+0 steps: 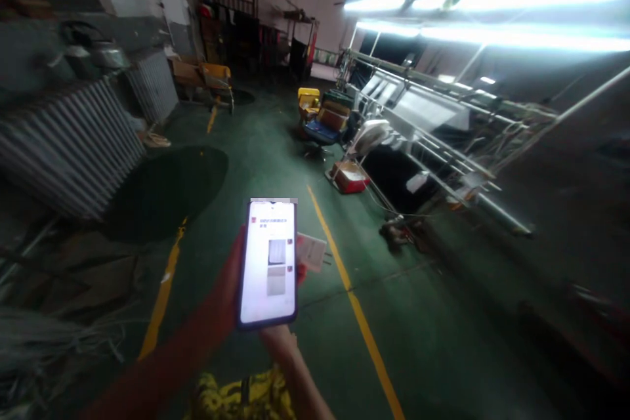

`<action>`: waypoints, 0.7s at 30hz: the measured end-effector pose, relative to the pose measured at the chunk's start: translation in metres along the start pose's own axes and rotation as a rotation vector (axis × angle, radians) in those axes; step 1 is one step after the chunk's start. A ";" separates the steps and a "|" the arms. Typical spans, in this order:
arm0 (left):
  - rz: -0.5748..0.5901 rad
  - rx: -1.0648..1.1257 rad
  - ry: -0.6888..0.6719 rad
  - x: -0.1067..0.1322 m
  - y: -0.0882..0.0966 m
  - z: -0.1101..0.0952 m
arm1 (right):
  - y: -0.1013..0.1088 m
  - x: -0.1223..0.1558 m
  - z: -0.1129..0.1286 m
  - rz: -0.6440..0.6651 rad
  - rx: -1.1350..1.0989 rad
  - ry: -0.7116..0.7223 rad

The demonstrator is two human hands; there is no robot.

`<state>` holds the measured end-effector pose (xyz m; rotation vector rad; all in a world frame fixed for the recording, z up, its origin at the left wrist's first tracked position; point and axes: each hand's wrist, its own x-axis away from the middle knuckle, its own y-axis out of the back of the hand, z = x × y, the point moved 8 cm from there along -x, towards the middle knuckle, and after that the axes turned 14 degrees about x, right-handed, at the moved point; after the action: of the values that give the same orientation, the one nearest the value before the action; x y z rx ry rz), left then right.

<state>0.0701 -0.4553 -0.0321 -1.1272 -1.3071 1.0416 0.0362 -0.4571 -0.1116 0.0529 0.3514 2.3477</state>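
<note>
My left hand (227, 282) comes in from the lower left and is closed round a lit smartphone (268, 262), held upright with its screen towards me. Fingertips (300, 269) show at the phone's right edge, touching a small white charger plug (311, 251) that sticks out to the right. My right hand (278, 338) rises from the bottom centre and sits under the phone's lower edge. Its fingers are hidden behind the phone. A yellow patterned garment (236, 397) shows below.
Green workshop floor with yellow lines (361, 321). Corrugated metal sheets (69, 144) lean at the left, with cardboard and wire strands in the lower left. A long metal frame machine (433, 125) runs along the right. A red box (350, 178) and stacked crates (327, 119) stand ahead.
</note>
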 end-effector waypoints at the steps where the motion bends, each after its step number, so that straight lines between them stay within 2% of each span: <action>1: -0.007 -0.018 -0.006 -0.020 -0.007 0.002 | 0.019 -0.010 -0.005 0.015 -0.029 0.005; 4: -0.020 -0.066 -0.014 -0.076 -0.029 0.008 | 0.078 -0.036 -0.012 0.068 -0.120 0.030; 7: -0.039 -0.052 0.018 -0.124 -0.048 0.015 | 0.136 -0.065 -0.009 0.083 -0.187 0.055; 9: -0.046 -0.034 0.036 -0.154 -0.057 0.016 | 0.175 -0.090 -0.004 0.014 -0.197 0.064; 11: -0.046 -0.037 0.028 -0.185 -0.063 0.012 | 0.213 -0.118 0.000 -0.122 -0.164 0.064; 15: -0.044 -0.079 0.059 -0.252 -0.069 -0.001 | 0.262 -0.175 -0.009 -0.275 -0.133 0.013; 21: -0.040 -0.090 0.249 -0.365 -0.078 -0.018 | 0.321 -0.253 -0.044 -0.566 -0.131 -0.085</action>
<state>0.0775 -0.8281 -0.0176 -1.2503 -1.1819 0.7911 -0.0063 -0.8612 -0.0522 -0.0098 0.1429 1.7955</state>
